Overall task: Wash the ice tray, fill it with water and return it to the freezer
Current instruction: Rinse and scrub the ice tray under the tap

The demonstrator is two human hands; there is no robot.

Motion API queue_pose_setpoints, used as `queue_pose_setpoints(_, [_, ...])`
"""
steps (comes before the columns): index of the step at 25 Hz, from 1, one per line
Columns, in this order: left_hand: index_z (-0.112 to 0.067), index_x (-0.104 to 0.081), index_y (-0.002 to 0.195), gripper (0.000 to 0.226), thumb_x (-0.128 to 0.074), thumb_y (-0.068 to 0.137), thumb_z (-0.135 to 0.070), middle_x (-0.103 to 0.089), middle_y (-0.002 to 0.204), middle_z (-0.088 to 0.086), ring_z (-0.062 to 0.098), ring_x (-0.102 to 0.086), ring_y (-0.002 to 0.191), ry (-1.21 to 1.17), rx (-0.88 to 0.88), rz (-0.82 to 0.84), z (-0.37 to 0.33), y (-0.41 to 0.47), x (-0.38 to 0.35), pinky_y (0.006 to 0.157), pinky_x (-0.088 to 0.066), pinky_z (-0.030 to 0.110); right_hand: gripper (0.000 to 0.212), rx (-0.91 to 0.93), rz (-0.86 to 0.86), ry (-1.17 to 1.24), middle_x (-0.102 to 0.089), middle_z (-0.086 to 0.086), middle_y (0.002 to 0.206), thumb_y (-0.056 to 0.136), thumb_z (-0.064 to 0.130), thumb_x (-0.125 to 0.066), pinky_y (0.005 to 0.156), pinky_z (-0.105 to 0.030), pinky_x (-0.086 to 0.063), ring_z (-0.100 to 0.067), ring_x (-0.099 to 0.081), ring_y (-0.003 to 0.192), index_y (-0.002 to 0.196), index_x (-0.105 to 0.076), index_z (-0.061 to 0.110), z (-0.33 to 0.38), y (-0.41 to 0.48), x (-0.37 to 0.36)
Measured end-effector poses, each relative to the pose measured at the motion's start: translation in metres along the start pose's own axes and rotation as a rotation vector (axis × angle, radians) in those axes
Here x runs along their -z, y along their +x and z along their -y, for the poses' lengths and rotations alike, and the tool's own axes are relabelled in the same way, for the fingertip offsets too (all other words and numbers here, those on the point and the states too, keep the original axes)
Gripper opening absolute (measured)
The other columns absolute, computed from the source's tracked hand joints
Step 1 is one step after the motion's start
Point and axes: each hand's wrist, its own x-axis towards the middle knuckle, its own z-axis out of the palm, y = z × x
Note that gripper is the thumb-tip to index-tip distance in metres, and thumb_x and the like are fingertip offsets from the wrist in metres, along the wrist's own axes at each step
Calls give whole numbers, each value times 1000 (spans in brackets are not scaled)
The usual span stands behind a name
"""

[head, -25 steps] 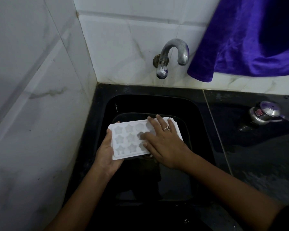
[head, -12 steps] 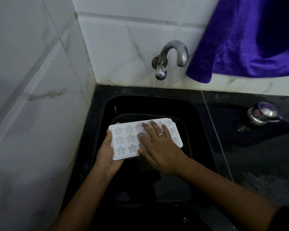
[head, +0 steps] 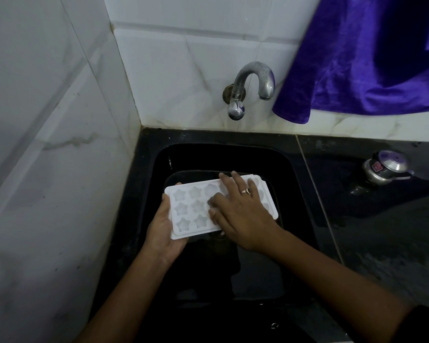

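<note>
The ice tray (head: 191, 206) is sitting over the sink (head: 290, 169). The left hand (head: 162, 231) is gripping its left end, thumb on the rim; the right hand (head: 240, 214) is pressing flat, fingers (head: 227, 181) straight, on its top face. The tray is likely handling light and flexible (slippery if wet): grip the end rims.

Steel vessel (head: 384, 169) on counter (head: 382, 243) (black)

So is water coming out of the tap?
No, no stream falls from the tap, and the left hand holds the ice tray over the black sink.
</note>
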Motion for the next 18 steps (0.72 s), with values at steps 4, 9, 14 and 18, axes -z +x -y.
queue_pose_setpoints(4, [-24, -55, 147, 55, -35, 107, -54, -64, 141, 18, 36, -65, 125, 10, -30, -17, -5, 1, 3, 95, -57, 58, 53, 53, 9, -57, -16, -15, 169, 107, 55, -19, 124, -65, -8, -38, -6, 158, 144, -45, 28, 3, -9, -8])
queue_pose_setpoints(9, [-23, -59, 142, 51, -33, 109, -51, -64, 142, 18, 35, -65, 126, 19, -29, -10, 0, 0, 2, 100, -54, 57, 49, -3, -8, -6, -19, -15, 168, 107, 55, -18, 122, -65, -13, -38, -8, 157, 129, -52, 26, 9, -3, -2])
queue_pose_setpoints(14, [-24, -51, 151, 54, -34, 108, -53, -63, 143, 18, 38, -62, 130, 4, -29, -14, -3, -6, 3, 98, -56, 59, 47, 21, -4, -11, -17, -13, 169, 108, 54, -21, 123, -65, -7, -39, -5, 158, 141, -47, 34, -1, -12, 2])
queue_pose_setpoints(18, [-24, -48, 153, 54, -33, 109, -52, -61, 145, 18, 37, -61, 131, 5, -31, -31, 4, -8, -1, 99, -56, 58, 51, 33, 5, -14, -17, -15, 168, 107, 55, -21, 122, -66, -11, -38, -6, 158, 137, -49, 25, 8, -13, -1])
